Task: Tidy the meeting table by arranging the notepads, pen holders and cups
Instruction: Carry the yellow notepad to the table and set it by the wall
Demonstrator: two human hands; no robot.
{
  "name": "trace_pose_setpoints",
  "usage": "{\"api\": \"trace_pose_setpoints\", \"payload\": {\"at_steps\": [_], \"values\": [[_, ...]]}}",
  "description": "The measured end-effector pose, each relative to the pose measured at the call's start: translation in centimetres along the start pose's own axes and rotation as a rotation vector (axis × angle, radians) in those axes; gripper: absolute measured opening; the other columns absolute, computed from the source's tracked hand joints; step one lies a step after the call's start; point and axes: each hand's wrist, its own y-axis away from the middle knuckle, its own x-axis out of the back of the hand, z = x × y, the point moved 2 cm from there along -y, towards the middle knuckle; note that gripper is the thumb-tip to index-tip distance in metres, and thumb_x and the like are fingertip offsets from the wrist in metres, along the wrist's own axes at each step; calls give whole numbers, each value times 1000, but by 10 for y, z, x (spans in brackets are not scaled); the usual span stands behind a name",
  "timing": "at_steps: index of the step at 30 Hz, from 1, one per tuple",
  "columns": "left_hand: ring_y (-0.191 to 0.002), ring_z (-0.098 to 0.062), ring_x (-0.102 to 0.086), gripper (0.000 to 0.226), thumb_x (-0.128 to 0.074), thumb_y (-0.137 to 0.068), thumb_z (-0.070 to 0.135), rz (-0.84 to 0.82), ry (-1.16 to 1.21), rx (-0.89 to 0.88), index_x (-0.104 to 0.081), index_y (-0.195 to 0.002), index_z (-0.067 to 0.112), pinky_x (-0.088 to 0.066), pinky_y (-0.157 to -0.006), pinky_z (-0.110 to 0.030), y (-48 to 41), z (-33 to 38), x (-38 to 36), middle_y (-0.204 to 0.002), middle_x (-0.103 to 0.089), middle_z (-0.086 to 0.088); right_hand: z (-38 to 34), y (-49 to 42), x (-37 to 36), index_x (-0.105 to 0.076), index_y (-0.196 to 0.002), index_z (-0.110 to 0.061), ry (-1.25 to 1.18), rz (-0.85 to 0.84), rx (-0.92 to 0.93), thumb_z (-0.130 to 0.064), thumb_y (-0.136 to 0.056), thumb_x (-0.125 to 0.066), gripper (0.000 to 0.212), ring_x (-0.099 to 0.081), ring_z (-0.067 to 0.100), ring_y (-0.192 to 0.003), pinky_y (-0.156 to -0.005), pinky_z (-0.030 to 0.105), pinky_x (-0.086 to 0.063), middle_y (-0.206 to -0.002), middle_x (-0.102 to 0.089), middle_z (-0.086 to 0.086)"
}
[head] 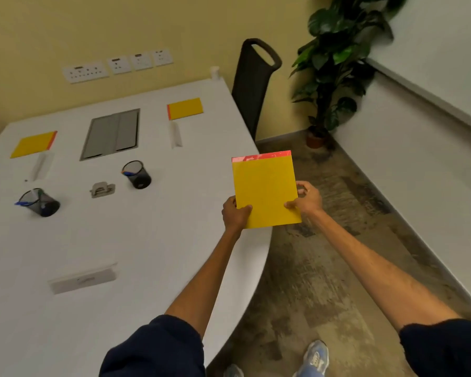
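A yellow notepad [265, 190] is gripped at its lower corners by the left hand [235, 214] and right hand [307, 198]. It is held past the worktop [147, 227] edge, probably for squaring before placement. Two matching pads already lie flat farther along.

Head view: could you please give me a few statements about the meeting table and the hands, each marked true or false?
1. Both the left hand and the right hand hold the yellow notepad near its lower edge. True.
2. Three notepads lie flat on the table. False: only two lie there, the left notepad and the far notepad; the third is in the hands.
3. Two black mesh pen holders are on the table: the left pen holder and the middle pen holder. True.
4. The white cup stands right beside the middle pen holder. False: it stands alone at the table's far corner.
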Motion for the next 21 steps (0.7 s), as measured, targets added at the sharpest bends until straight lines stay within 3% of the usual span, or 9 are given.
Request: {"api": "trace_pose_setpoints", "payload": {"at_steps": [3,7,10,14,21], "values": [[-113,-31,-58,46,-70,-87,12,-20,-6,-32,-54,-129,4,-45,-86,-32,-6,27,-48,-128,-59,-15,-1,-25,46,-58,-121,-13,-1,18,1,5,-65,-82,63,-57,21,-100,-81,34,-49,-99,-61,3],[-114,-31,-58,46,-70,-87,13,-38,-16,-68,-54,-129,4,-44,-85,-31,-19,63,-110,-130,-59,-15,-1,-67,105,-59,-116,-17,15,52,19,3,-64,-85,62,-62,25,-101,-90,44,-52,-96,-64,3],[-115,-29,-58,48,-72,-87,16,-60,-17,-111,-54,-129,5,-47,-90,-34,-30,88,-154,-130,-59,-12,-5,-95,149,-58,-121,-15,35,81,42,1,-66,-85,64,-62,26,-102,-87,43,-53,-98,-64,4],[-101,-15,-55,40,-73,-86,16,-85,-33,-153,-58,-122,6,-46,-85,-29,-43,110,-199,-110,-58,1,-12,-123,195,-56,-124,-13,71,98,90,0,-68,-84,64,-57,20,-98,-80,33,-49,-101,-60,4],[-93,-12,-57,34,-76,-84,17,-98,-94,-170,-63,-115,9,-44,-82,-29,-99,149,-258,-101,-63,2,-18,-192,237,-56,-123,-14,56,135,72,-2,-65,-86,65,-61,25,-100,-81,37,-53,-111,-65,10]]}}
